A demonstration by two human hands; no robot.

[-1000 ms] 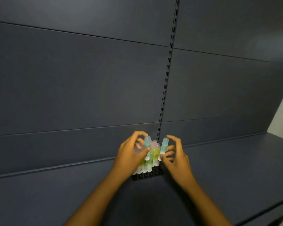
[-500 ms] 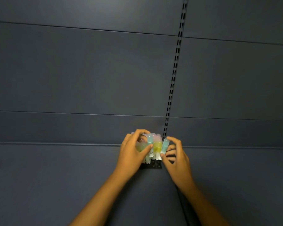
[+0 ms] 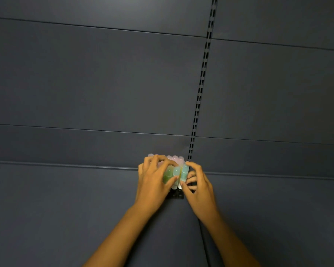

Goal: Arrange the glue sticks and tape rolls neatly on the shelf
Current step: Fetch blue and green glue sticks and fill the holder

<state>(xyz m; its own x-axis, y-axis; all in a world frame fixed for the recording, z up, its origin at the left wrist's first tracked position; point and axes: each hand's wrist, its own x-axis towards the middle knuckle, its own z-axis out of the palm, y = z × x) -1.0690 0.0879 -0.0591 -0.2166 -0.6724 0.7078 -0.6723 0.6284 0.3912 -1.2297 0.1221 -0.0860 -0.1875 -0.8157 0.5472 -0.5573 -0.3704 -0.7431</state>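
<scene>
Glue sticks (image 3: 176,171) upright, slotted upright (image 3: 198,105) behind, hands flanking

Retail shop fixture, as I read it from the head view: dark grey panelled back wall (image 3: 96,78) above my hands; slotted metal upright (image 3: 201,78) of the kind that takes shelf brackets, rising just right of the grip; flat dark shelf (image 3: 62,209) beneath; a block of pastel-capped glue sticks (image 3: 176,170) standing upright in a black tray (image 3: 176,194), like stationery stock.
</scene>
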